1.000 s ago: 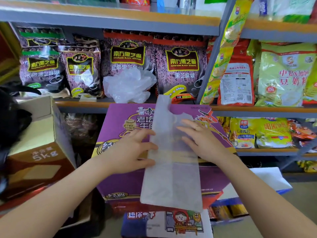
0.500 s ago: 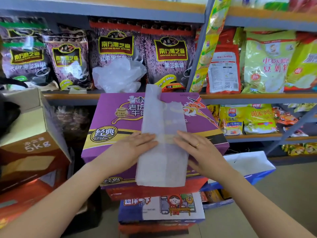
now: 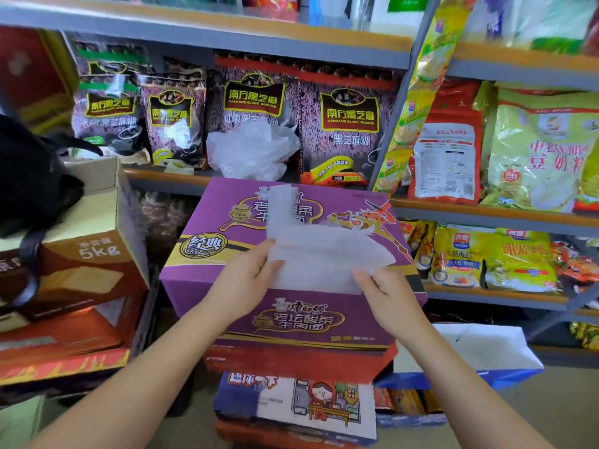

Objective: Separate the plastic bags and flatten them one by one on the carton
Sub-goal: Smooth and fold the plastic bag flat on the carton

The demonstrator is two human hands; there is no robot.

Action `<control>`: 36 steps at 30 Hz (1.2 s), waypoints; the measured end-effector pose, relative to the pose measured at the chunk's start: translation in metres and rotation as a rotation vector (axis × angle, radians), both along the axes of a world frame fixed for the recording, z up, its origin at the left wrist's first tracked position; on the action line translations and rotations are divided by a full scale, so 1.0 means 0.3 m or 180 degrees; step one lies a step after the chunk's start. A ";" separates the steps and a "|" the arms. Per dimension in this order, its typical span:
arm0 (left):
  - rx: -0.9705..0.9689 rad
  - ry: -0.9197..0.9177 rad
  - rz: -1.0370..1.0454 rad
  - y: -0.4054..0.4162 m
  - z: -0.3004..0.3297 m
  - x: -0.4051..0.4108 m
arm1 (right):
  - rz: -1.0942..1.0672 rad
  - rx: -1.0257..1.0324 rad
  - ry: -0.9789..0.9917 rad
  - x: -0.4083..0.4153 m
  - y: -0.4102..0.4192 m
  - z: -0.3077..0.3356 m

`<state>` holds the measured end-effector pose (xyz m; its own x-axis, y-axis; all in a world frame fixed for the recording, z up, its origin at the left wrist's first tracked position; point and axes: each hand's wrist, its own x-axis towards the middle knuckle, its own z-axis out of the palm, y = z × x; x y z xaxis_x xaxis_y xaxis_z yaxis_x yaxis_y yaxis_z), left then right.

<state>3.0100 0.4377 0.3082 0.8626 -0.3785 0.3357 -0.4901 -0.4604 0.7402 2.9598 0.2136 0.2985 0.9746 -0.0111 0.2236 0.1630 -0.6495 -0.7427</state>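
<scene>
I have the plastic bag [image 3: 324, 257] pinched in both hands on the carton [image 3: 207, 270], left hand [image 3: 246, 280] and right hand [image 3: 382, 286] each closed on a near corner. I judge this the flattening step; next I must press outward from my hands.

Left hand [image 3: 241, 280] and right hand [image 3: 384, 294] gripping translucent plastic bag [image 3: 319, 257], purple carton [image 3: 291, 315] beneath, crumpled bags [image 3: 251, 152] on shelf

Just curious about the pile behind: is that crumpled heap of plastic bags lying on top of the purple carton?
No, the crumpled bags sit on the shelf behind the purple carton, in front of the dark packets.
</scene>
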 end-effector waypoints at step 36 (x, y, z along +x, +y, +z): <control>0.1540 -0.0260 0.0262 -0.100 -0.008 0.299 | -0.1004 -0.0492 0.0709 0.407 0.072 0.051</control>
<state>3.0998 0.4078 0.3057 0.8744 -0.4392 0.2061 -0.4850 -0.7813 0.3929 3.0818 0.2351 0.3138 0.9536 -0.2997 0.0301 -0.2154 -0.7485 -0.6271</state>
